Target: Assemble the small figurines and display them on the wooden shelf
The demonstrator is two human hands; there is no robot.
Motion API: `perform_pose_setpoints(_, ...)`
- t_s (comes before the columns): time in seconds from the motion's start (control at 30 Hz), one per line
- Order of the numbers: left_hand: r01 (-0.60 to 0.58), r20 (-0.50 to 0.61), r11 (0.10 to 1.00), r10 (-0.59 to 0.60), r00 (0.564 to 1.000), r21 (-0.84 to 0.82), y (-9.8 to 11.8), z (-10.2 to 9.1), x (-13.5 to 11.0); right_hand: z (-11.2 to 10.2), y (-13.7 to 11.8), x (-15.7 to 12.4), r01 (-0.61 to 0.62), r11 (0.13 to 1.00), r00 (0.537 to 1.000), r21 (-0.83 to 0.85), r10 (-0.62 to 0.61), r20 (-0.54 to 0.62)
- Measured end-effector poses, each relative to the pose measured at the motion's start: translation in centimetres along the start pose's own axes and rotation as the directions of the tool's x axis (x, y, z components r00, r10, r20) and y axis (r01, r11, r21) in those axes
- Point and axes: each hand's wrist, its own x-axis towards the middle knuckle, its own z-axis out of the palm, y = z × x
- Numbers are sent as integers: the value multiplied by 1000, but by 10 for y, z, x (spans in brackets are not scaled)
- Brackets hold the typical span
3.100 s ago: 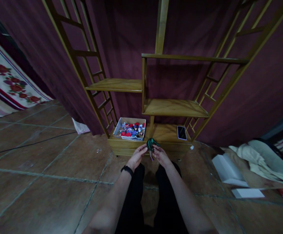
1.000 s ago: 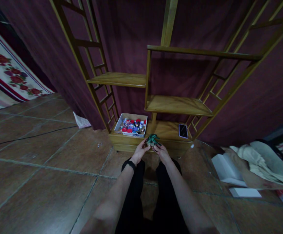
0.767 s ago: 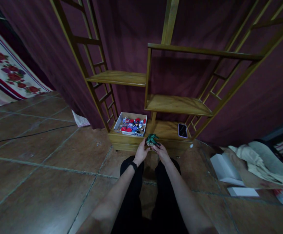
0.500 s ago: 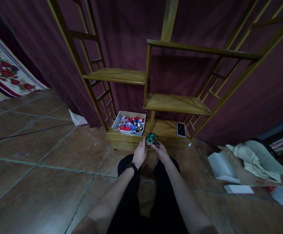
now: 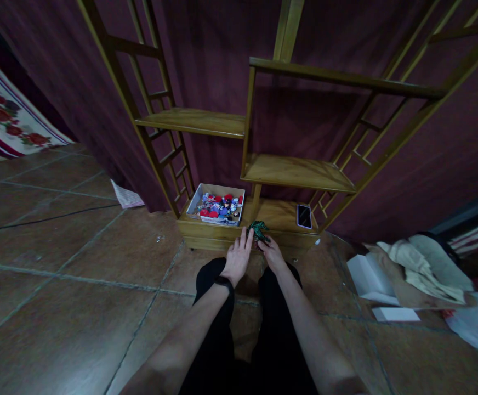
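Note:
In front of the wooden shelf's base, a small dark green figure with a patterned, shiny surface is between my hands; its exact kind is too small to make out. My right hand grips it from the right and below with closed fingers. On its left side, my left hand has its fingers stretched out and slightly apart, the tips at or against the figure. Just beyond, an open cardboard box on the bottom shelf holds many small red, blue and white figures.
A phone lies on the bottom right of the wooden shelf unit. On the tiled floor to the right are white boxes, cloth and a plastic bag. A dark cable runs along the floor at left.
My left hand's fingers have straightened and loosened from around the green figure. My right hand keeps hold of it. The view has shifted slightly.

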Motion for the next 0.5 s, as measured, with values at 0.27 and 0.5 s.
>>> perform_pose_setpoints(0.27,-111,8,992,110,994,64,3,-6,-2,2,-5,-2,-11,999,1000,42,11,0)
perform_pose_setpoints(0.5,-186,2,982,186,983,30,1,-1,-2,-1,-1,0,-5,999,999,32,7,-46)
